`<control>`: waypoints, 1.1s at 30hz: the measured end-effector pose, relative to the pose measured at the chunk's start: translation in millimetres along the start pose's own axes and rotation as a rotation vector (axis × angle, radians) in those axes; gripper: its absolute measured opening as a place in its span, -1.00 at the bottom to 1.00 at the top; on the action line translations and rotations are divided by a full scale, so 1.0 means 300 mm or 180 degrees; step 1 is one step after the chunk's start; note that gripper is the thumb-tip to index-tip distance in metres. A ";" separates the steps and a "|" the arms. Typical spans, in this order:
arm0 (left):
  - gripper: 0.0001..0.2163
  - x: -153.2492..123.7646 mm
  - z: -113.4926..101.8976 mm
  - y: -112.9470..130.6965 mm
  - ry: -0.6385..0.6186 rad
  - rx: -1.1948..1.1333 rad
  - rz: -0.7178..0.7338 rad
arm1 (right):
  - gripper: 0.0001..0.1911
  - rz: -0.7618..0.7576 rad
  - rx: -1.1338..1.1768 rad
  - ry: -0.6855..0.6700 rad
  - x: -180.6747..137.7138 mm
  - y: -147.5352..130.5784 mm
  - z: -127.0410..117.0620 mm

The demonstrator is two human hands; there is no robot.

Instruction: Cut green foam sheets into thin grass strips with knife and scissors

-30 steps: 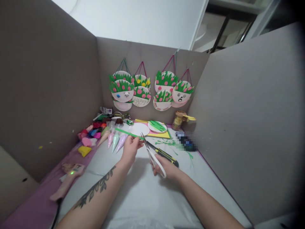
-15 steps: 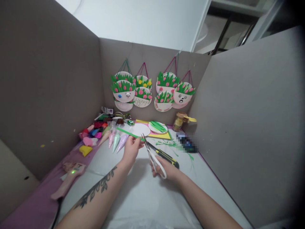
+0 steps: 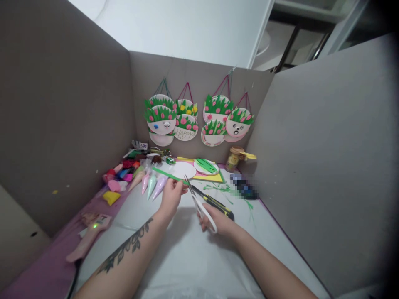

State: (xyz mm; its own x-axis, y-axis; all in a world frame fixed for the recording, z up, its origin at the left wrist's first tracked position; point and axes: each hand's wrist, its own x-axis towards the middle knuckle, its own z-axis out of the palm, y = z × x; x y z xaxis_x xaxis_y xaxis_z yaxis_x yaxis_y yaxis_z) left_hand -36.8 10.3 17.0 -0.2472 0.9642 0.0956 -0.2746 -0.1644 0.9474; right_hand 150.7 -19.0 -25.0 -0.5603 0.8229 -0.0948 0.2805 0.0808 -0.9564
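My left hand point(image 3: 171, 198) pinches a long green paper strip point(image 3: 163, 172) that runs up and to the left from my fingers. My right hand point(image 3: 218, 222) grips white-handled scissors point(image 3: 199, 203), whose blades point up toward the strip just right of my left fingers. Both hands hover over the white table surface point(image 3: 187, 257). A yellow-and-black utility knife point(image 3: 215, 202) lies on the table right behind the scissors.
Grey partition walls enclose the desk on three sides. Paper-plate crafts point(image 3: 187, 120) hang on the back wall. Colourful clay pieces point(image 3: 121, 174) and pastel cones point(image 3: 152, 182) sit at the left; white paper plates point(image 3: 183, 169), a jar point(image 3: 233, 160), green scraps point(image 3: 218, 187) behind. A pink glue gun point(image 3: 89, 236) lies at the lower left.
Hands and scissors stay almost in place; the scissors' blades have edged slightly toward the strip. The view has shifted a little.
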 end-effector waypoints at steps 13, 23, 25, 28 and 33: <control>-0.79 -0.005 -0.010 0.041 -0.0219 0.0177 -0.0204 | -0.79 0.0180 0.0092 0.0013 -0.017 -0.047 -0.005; -0.73 -0.003 -0.014 0.056 -0.0409 0.0205 -0.0306 | -0.77 0.0220 -0.0011 0.0011 -0.025 -0.053 -0.017; -0.71 -0.005 -0.014 0.059 -0.0421 0.0165 -0.0314 | -0.77 0.0226 -0.0009 -0.0009 -0.023 -0.041 -0.022; -0.69 -0.007 -0.014 0.063 -0.0453 0.0132 -0.0325 | -0.76 0.0242 0.0031 -0.0016 -0.020 -0.024 -0.028; -0.71 -0.012 -0.014 0.070 -0.0470 0.0196 -0.0304 | -0.77 0.0291 0.0069 -0.0024 -0.024 -0.017 -0.038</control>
State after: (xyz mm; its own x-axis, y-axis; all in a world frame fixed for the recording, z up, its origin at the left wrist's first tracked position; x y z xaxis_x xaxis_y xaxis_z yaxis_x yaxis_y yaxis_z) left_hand -45.7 2.6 35.4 -0.0825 0.9956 0.0437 -0.2318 -0.0619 0.9708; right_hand 162.0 -18.9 -16.2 -0.5391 0.8219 -0.1840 0.3139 -0.0066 -0.9494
